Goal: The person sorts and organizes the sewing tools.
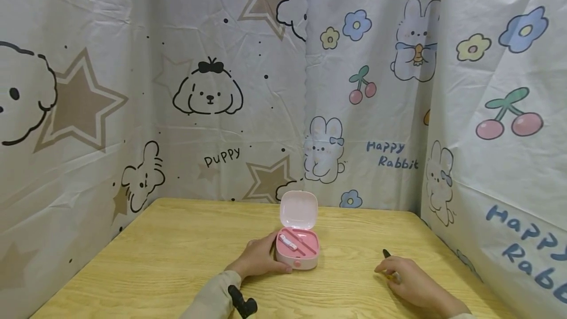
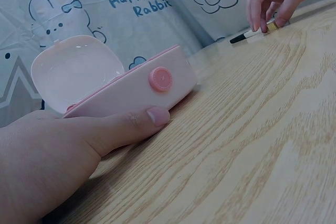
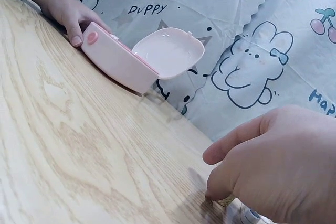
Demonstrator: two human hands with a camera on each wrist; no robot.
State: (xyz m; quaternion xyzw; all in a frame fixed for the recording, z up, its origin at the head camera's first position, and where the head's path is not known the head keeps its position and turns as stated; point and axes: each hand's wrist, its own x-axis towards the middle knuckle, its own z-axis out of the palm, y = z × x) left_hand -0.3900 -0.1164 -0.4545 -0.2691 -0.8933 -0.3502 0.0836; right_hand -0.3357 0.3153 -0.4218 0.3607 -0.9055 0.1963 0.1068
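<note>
A small pink box [image 1: 298, 264] stands on the table with its pale lid [image 1: 299, 209] raised. Its pink tray has slots, and a short white piece [image 1: 288, 242] lies in the left one. My left hand [image 1: 257, 258] grips the box from its left side, thumb along the front near the round pink button [image 2: 160, 79]. Off to the right, low over the table, my right hand [image 1: 409, 279] pinches a slim stick with a black end [image 1: 387, 253], a white part [image 2: 254, 33] and a gold band [image 2: 272, 26]. The palm hides part of the stick.
The wooden table [image 1: 199, 230] is bounded by printed curtains [image 1: 212, 161] at the back and on both sides. A black jointed piece [image 1: 242, 302] sits at my left sleeve.
</note>
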